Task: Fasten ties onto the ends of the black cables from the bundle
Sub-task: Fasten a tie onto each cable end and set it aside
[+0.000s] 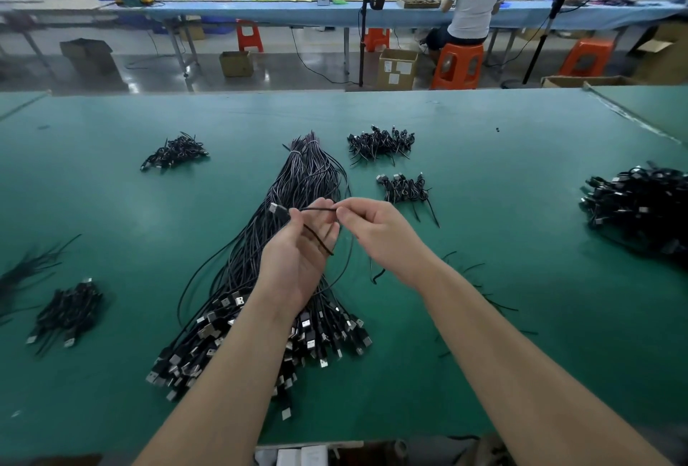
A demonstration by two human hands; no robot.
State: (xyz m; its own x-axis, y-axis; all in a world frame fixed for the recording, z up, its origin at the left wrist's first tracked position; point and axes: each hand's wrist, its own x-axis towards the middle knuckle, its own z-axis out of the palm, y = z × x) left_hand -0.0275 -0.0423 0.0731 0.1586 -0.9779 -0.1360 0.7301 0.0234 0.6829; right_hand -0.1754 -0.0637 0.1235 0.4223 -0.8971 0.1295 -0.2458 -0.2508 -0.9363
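Note:
A big bundle of black cables [298, 182] with silver USB plugs lies in the middle of the green table [521, 153], plugs fanned out toward me. Above it my left hand [298, 253], palm up, pinches one black cable [319, 209] just behind its plug [274, 208]. A thin black tie [316, 238] hangs across that palm. My right hand [376, 227] pinches the same cable a short way to the right of the left fingers. Both hands are raised over the bundle.
Small heaps of coiled, tied cables lie at the far left [175, 153], far centre [379, 143], centre right [404, 186] and near left [69, 313]. A large heap [640, 205] sits at the right edge. Loose black ties [484, 298] lie right of my arm. A person sits at another bench behind.

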